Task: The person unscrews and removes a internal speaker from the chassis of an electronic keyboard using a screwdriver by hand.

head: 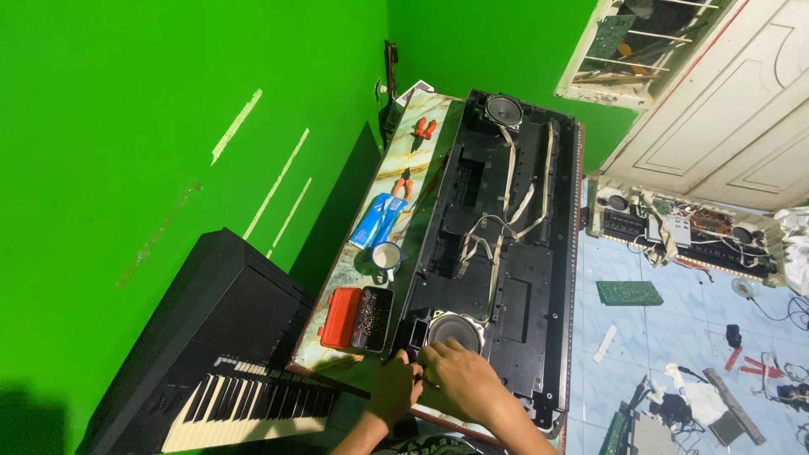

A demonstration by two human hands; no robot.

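A long black keyboard shell (pixel 522 278) lies opened on a marble-patterned table (pixel 396 168), with grey ribbon cables (pixel 506 219) running down its inside. A round speaker (pixel 455 330) sits at its near end and another speaker (pixel 504 109) at the far end. My left hand (pixel 394 394) is closed on the shell's near left corner, by a small black part. My right hand (pixel 462 379) rests beside it, fingers curled on the rim just below the near speaker. What the fingers pinch is hidden.
Left of the shell stand a red-lidded case of bits (pixel 358 318), a white mug (pixel 387 255), a blue packet (pixel 377 219) and orange-handled pliers (pixel 424 128). A black piano keyboard (pixel 227 371) leans at lower left. Circuit boards, another dismantled unit (pixel 683 232) and tools litter the blue tiled floor.
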